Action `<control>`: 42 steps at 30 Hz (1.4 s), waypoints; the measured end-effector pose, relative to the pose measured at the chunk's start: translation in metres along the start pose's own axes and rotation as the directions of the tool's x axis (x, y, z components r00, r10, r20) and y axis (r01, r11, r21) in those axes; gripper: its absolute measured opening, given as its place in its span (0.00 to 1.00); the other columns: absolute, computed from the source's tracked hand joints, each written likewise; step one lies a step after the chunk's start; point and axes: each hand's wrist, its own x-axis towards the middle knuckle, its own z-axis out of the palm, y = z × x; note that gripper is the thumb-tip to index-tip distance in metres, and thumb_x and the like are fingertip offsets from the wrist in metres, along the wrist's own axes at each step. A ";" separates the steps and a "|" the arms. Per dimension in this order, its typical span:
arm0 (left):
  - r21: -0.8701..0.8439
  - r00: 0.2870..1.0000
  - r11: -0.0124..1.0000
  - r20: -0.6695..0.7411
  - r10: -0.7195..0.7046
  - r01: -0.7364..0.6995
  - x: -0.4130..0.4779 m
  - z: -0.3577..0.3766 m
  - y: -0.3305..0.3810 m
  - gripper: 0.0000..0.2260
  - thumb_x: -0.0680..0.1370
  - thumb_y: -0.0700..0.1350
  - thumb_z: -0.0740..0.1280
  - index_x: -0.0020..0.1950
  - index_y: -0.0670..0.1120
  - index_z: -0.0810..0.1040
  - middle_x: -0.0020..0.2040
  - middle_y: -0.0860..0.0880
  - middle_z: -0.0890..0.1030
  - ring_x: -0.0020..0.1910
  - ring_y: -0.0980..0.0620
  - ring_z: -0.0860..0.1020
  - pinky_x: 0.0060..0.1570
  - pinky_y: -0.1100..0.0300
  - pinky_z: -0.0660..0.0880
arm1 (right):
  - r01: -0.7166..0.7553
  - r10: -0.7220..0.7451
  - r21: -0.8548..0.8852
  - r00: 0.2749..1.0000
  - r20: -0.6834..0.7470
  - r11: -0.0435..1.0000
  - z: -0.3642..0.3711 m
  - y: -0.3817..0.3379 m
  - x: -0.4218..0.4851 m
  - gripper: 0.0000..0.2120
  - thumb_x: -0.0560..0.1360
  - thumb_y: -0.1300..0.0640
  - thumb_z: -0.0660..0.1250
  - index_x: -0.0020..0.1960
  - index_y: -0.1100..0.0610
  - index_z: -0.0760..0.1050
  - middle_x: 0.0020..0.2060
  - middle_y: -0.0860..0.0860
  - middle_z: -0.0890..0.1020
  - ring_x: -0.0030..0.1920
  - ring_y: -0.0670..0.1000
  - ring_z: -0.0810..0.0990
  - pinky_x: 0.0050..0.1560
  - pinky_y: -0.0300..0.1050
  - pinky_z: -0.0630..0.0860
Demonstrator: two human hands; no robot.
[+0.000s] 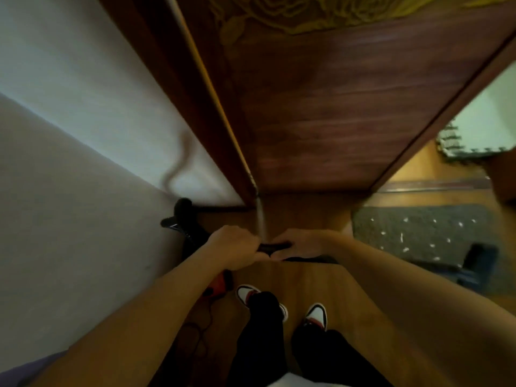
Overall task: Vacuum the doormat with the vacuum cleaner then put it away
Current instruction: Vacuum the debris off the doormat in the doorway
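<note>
Left grip [233,247] and right grip [303,243] are meeting out in front of the person, above the wooden floor [315,289] and close to the bottom edge of the brown door [349,121]. Both forearms are reaching forward and angling inward, so the knuckles are nearly touching. The left grip is curling knuckles-up, its fingers wrapping tightly over a short dark handle [268,246]. The right grip is lying palm-down, its fingers and thumb closing on the other end of the same handle; the blur is hiding how far they are wrapping round. A grey tube [261,219] is rising from between the two grips toward the door's edge.

The vacuum cleaner [220,282] is sitting on the floor under the left forearm, along the floor's left edge where it is meeting the white wall [69,177]. Only a red part of it is showing. A thin dark cord [205,328] is trailing from it across the floor toward the person. A black piece [183,216] is standing in the floor's corner between wall and door; what it is cannot be told.

The doormat [418,233], grey and dotted with pale flecks, is lying at the floor's right side, well apart from both grips, with a dark blurred object [480,263] resting on its near right corner. Two white, red and black shoes [315,317] are standing just behind the grips.
</note>
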 end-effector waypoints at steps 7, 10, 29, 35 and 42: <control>-0.303 0.997 0.952 0.038 0.064 -0.049 0.044 0.031 0.044 0.22 0.80 0.67 0.54 0.50 0.50 0.74 0.43 0.48 0.79 0.40 0.46 0.80 0.42 0.50 0.78 | -0.180 0.209 0.113 0.918 -0.337 0.977 0.042 0.049 -0.053 0.05 0.80 0.42 0.67 0.49 0.42 0.75 0.43 0.46 0.78 0.41 0.49 0.76 0.40 0.45 0.69; -0.422 0.998 0.906 0.020 0.056 -0.042 0.055 0.052 0.060 0.22 0.79 0.67 0.55 0.51 0.50 0.75 0.42 0.50 0.79 0.39 0.49 0.79 0.43 0.50 0.78 | -0.300 0.282 0.081 0.724 -0.630 0.951 0.075 0.078 -0.068 0.25 0.74 0.36 0.71 0.63 0.51 0.78 0.55 0.49 0.77 0.55 0.52 0.75 0.51 0.47 0.73; -0.624 0.979 0.781 0.145 0.145 -0.023 0.109 0.215 0.038 0.19 0.80 0.63 0.58 0.45 0.48 0.77 0.35 0.49 0.78 0.31 0.50 0.77 0.43 0.48 0.78 | 0.832 0.963 0.524 0.258 -0.074 -0.183 0.180 0.162 0.099 0.31 0.79 0.65 0.69 0.75 0.47 0.60 0.42 0.56 0.77 0.33 0.50 0.77 0.31 0.44 0.77; -0.712 0.905 0.702 0.306 0.297 0.010 0.153 0.243 0.049 0.11 0.84 0.56 0.56 0.61 0.52 0.69 0.42 0.46 0.78 0.26 0.51 0.76 0.32 0.55 0.76 | 0.826 0.967 0.521 0.255 -0.006 -0.215 0.213 0.208 0.142 0.25 0.77 0.70 0.66 0.69 0.53 0.65 0.37 0.56 0.75 0.28 0.49 0.73 0.27 0.43 0.73; -0.767 0.918 0.625 0.340 0.203 0.146 0.163 0.298 0.053 0.14 0.83 0.54 0.58 0.68 0.54 0.68 0.53 0.43 0.76 0.32 0.49 0.80 0.31 0.58 0.78 | 0.776 0.958 0.589 0.286 -0.008 -0.226 0.248 0.221 0.181 0.22 0.78 0.69 0.66 0.68 0.53 0.69 0.37 0.55 0.77 0.28 0.48 0.76 0.29 0.42 0.76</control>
